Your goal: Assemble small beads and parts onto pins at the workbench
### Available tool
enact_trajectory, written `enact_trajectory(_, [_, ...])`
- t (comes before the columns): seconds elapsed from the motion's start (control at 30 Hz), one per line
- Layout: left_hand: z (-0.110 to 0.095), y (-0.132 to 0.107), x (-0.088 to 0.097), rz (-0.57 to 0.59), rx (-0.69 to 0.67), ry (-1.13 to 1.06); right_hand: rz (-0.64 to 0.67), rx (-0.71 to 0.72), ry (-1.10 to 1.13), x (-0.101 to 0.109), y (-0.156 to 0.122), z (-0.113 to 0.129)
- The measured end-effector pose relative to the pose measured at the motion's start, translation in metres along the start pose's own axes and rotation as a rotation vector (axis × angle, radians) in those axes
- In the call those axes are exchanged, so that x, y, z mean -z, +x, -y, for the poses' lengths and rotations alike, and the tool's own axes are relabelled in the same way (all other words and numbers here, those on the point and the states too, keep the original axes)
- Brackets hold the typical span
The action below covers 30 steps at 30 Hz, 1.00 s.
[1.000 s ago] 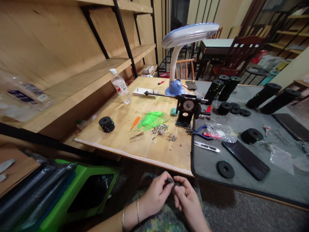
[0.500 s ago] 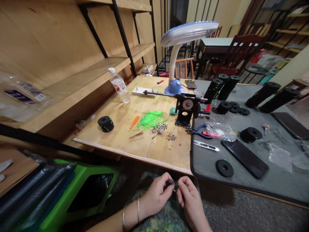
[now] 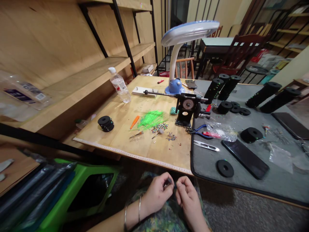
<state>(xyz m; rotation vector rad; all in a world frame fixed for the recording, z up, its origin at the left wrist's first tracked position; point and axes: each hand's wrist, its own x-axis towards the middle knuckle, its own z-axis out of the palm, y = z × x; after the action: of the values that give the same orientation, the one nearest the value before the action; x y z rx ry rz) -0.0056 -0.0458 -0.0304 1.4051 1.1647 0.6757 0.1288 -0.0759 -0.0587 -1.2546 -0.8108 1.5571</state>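
Over my lap, just below the table's front edge, my left hand (image 3: 161,190) is closed in a pinch. A small dark bit shows inside its curled fingers, too hidden to name. Close beside it, my right hand (image 3: 187,195) is also pinched, thumb against forefinger. Whatever it grips is too small to make out. A narrow gap separates the two sets of fingertips. On the table ahead lie a pile of bright green strands (image 3: 151,119), many coloured beads (image 3: 159,128) and a small heap of metal bits (image 3: 171,137).
A black winding device (image 3: 185,109) with a long rod stands mid-table, before a desk lamp (image 3: 174,86). Snips (image 3: 206,146), blue-handled pliers (image 3: 199,130), a phone (image 3: 245,158) and black foam spools (image 3: 225,168) lie on the grey mat (image 3: 277,190). A water bottle (image 3: 120,85) stands left.
My fingertips have drawn slightly apart, and the dark bit that showed between them is now mostly hidden. The things on the table have stayed put.
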Motion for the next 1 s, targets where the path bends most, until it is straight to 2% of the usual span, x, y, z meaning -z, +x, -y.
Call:
enact_trajectory(0.23, [0.003, 0.001, -0.004, -0.030, 0.073, -0.078, -0.005, -0.018, 0.049, -0.002, 0.001, 0.007])
enact_trajectory(0.33, [0.002, 0.002, 0.000, -0.060, 0.051, -0.042, 0.005, -0.021, 0.020, 0.000, 0.001, 0.008])
enact_trajectory(0.47, [-0.003, 0.003, 0.010, -0.129, -0.022, -0.019, 0.028, -0.005, -0.142, 0.003, 0.001, 0.006])
enact_trajectory(0.53, [-0.006, 0.004, 0.013, -0.141, -0.017, -0.105, 0.033, 0.008, -0.189, 0.003, 0.002, 0.004])
enact_trajectory(0.73, [-0.009, 0.008, 0.007, -0.086, 0.175, -0.557, 0.068, 0.013, -0.173, 0.004, 0.001, -0.005])
enact_trajectory(0.83, [-0.009, 0.011, 0.008, -0.143, 0.160, -0.563, 0.052, 0.028, -0.200, 0.007, -0.002, -0.008])
enact_trajectory(0.93, [-0.009, 0.013, 0.018, -0.238, 0.128, -0.531, 0.034, 0.010, -0.180, 0.011, -0.005, -0.007])
enact_trajectory(1.0, [-0.010, 0.012, 0.027, -0.247, 0.134, -0.521, 0.026, -0.014, -0.127, 0.013, -0.005, -0.005])
